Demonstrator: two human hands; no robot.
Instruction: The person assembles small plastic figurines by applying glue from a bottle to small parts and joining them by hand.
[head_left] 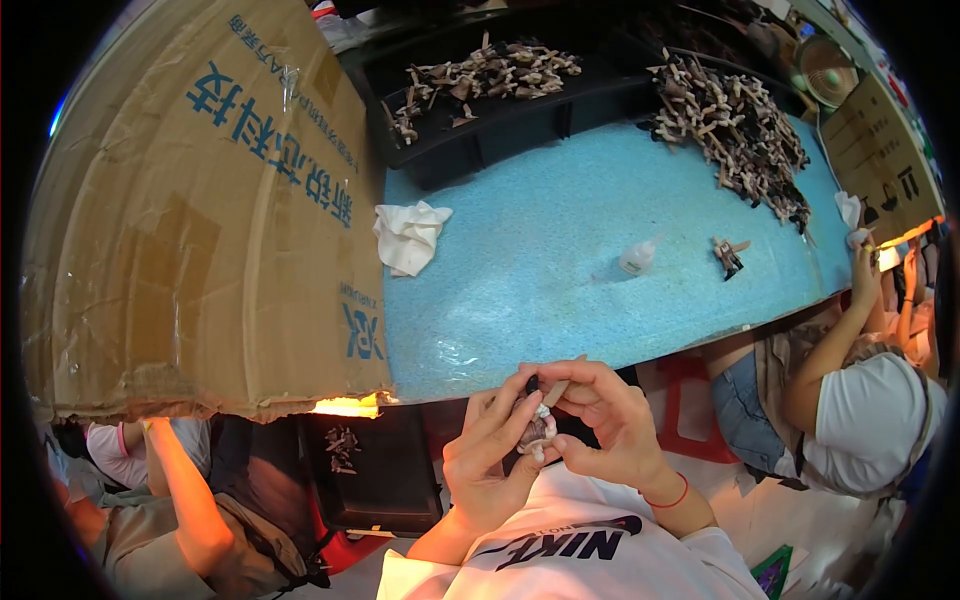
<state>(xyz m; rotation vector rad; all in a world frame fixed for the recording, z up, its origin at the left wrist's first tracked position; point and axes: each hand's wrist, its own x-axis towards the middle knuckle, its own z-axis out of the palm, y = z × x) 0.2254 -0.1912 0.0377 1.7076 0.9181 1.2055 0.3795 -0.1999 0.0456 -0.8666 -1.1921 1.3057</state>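
Close to my chest, at the near edge of the blue-covered table, I hold a small figurine (537, 432) with dark, pale and brownish parts. My left hand (490, 455) grips it from one side, its fingers bent over the figure. My right hand (618, 425) pinches it from the other side, thumb low and fingers above. A thin beige piece sticks up between the hands; whether it belongs to the figurine I cannot tell. Another similar figurine (729, 257) lies alone on the table, to the right of a small translucent bottle (637, 258).
A large cardboard box (200, 250) walls off the left. Crumpled white tissue (410, 238) lies beside it. At the back stands a black tray (520, 128) of figurines, with a big heap (735, 135) to its right. A lower black tray (385, 515) holds several more. People sit on both sides.
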